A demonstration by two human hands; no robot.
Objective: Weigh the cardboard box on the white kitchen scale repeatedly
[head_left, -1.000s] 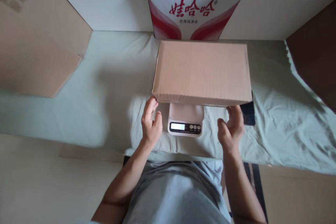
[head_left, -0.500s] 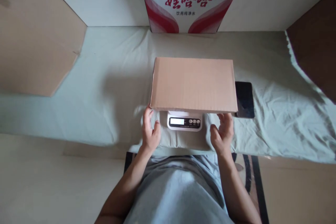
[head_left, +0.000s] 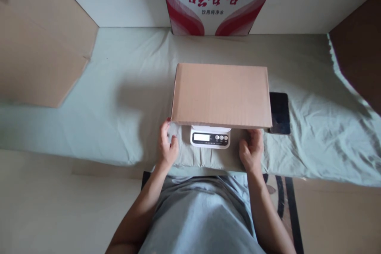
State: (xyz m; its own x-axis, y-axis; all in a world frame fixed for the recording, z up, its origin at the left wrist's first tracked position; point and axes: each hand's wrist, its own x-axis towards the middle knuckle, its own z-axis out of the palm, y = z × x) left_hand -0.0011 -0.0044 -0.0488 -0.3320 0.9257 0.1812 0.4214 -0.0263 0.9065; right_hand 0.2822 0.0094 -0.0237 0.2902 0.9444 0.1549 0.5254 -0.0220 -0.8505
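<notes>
A closed brown cardboard box [head_left: 222, 95] rests on a white digital kitchen scale [head_left: 210, 143], overhanging it and hiding its platform. The scale's lit display and round buttons face me. My left hand [head_left: 167, 149] is open at the box's near left corner, thumb apart from the fingers; whether a fingertip touches the corner I cannot tell. Below the near right edge, my right hand [head_left: 251, 151] is half curled with its thumb apart, holding nothing visible. Its fingertips are partly hidden by the box.
A black smartphone [head_left: 279, 113] lies by the box's right side on the green cloth [head_left: 119, 135]. Behind stands a white and red carton [head_left: 222, 20] against the wall. A large cardboard piece [head_left: 44, 47] is at left, a dark brown panel [head_left: 360, 47] at right.
My left hand has shifted slightly left, away from the scale. The right hand has barely moved. The box stays on the scale; the whole view has shifted a little.
</notes>
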